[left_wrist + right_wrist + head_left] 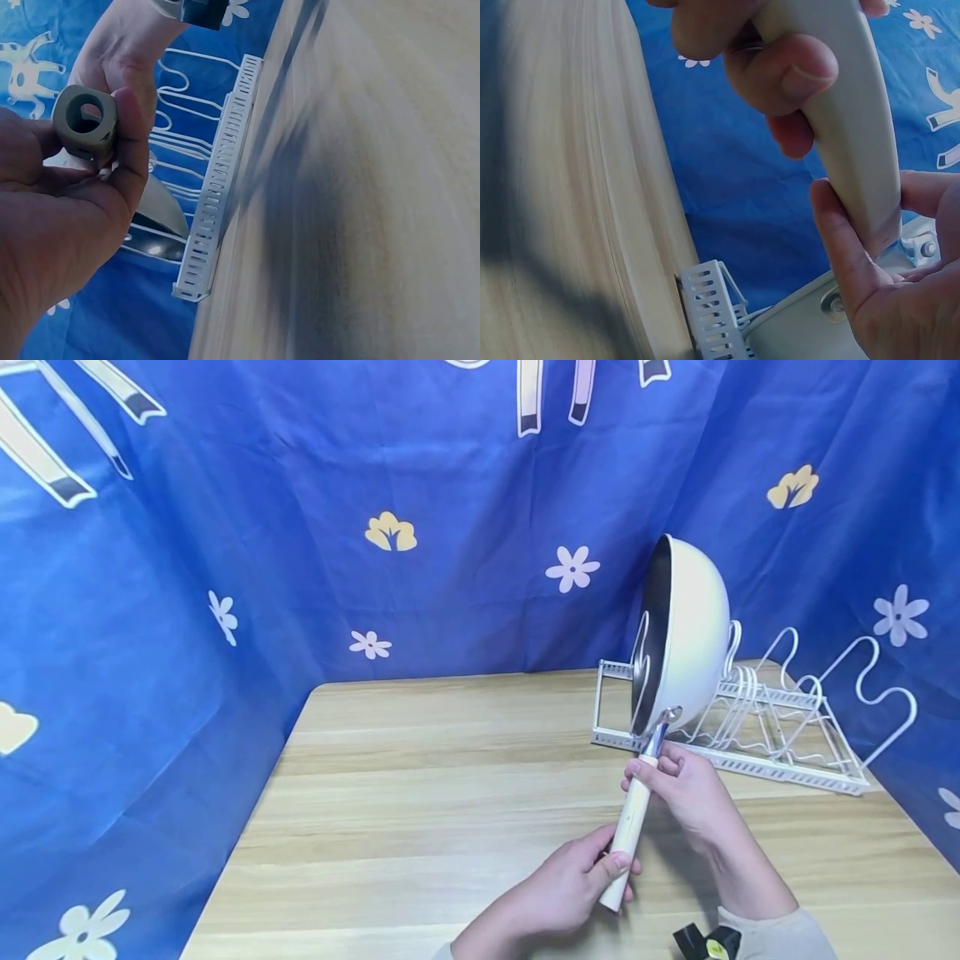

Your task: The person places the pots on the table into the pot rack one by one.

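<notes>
A white frying pan with a dark inside stands on its edge at the left part of a white wire rack, its inside facing left. Its pale handle slants down toward the near side of the table. Near the handle's free end, my left hand grips it with the thumb on top; the left wrist view shows the hollow handle end between thumb and fingers. Higher up, by the metal joint, my right hand pinches the handle between thumb and fingers, as the right wrist view also shows.
The rack's wire dividers rise to the right of the pan. Behind and beside the wooden table hangs a blue patterned cloth. A black device is at the right wrist.
</notes>
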`<state>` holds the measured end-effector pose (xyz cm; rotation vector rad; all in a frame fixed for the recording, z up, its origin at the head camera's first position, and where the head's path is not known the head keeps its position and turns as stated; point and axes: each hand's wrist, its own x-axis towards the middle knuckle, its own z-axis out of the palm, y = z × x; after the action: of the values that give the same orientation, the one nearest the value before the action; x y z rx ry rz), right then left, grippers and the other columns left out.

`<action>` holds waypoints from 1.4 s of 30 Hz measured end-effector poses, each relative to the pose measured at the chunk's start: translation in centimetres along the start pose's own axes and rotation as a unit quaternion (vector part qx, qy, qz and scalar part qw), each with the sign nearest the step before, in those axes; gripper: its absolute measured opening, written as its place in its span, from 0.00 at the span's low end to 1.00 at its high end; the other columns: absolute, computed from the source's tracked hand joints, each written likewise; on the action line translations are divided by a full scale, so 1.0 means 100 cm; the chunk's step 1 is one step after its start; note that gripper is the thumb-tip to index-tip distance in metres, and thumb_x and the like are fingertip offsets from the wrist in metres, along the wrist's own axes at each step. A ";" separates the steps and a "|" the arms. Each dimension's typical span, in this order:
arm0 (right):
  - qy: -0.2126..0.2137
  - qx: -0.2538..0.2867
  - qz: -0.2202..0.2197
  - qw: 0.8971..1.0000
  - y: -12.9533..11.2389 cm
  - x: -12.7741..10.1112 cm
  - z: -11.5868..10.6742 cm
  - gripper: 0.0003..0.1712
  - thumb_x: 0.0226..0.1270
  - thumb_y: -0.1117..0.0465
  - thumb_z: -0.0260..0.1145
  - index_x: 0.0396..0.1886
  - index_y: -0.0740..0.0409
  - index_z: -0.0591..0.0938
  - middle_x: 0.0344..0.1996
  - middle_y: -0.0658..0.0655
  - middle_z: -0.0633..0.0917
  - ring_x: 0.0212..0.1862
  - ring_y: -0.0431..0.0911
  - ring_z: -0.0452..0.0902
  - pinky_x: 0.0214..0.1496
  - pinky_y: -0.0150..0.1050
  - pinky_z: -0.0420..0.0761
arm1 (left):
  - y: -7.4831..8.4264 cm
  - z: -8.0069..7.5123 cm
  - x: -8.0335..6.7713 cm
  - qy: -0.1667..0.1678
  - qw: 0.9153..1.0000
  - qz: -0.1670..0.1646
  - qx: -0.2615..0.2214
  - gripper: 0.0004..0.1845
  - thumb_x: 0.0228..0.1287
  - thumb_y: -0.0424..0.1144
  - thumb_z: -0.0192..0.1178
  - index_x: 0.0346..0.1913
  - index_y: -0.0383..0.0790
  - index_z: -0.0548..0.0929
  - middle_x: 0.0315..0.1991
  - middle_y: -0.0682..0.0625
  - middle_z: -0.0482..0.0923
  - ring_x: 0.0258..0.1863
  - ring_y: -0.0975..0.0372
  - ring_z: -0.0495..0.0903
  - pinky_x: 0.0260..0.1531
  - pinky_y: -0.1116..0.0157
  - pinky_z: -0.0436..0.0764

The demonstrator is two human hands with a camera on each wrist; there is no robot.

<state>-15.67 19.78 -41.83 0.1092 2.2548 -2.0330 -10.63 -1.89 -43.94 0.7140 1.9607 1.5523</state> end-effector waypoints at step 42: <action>-0.059 0.021 0.011 0.998 0.033 0.015 -0.006 0.25 0.83 0.68 0.59 0.68 0.81 0.63 0.47 0.59 0.90 0.45 0.36 0.90 0.53 0.35 0.91 | -0.013 0.000 0.025 0.092 0.973 -0.091 0.190 0.25 0.70 0.39 0.73 0.68 0.43 0.85 0.41 0.53 0.93 0.37 0.74 0.84 0.42 0.73 0.82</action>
<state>-16.78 20.67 -45.23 0.0156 2.1327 -2.0199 -12.51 -0.37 -45.40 0.5286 2.4242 1.1826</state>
